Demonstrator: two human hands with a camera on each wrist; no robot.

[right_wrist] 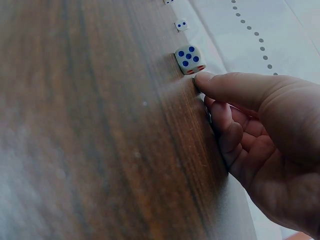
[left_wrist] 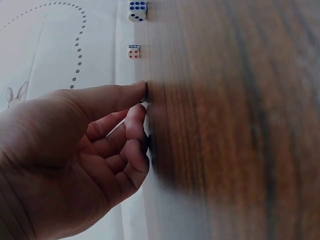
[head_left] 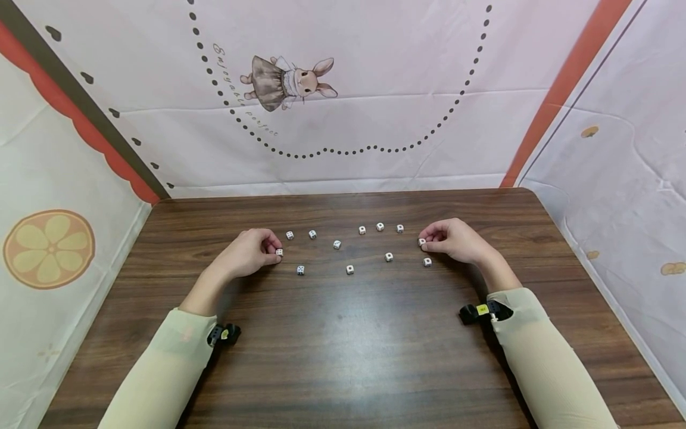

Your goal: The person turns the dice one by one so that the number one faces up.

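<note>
At the left end of a scatter of white dice, my left hand (head_left: pixel 250 252) pinches a die (head_left: pixel 279 252) low at the tabletop. My right hand (head_left: pixel 454 239) holds another die (head_left: pixel 421 242) between thumb and fingertips at the right end. Both pinched dice are hidden behind the fingers in the wrist views. A die with blue and red pips (right_wrist: pixel 190 60) sits just beyond my right thumb. Past my left thumb stands a die with red pips toward the camera (left_wrist: pixel 133 52), and a larger-looking one (left_wrist: pixel 138 11) lies at the top edge.
Several more dice lie loosely between the hands, among them a front-left die (head_left: pixel 301 270), a middle die (head_left: pixel 350 270) and a back die (head_left: pixel 380 226). The brown wooden table (head_left: pixel 343 357) ends at a printed cloth wall (head_left: pixel 375 119), with cloth on both sides too.
</note>
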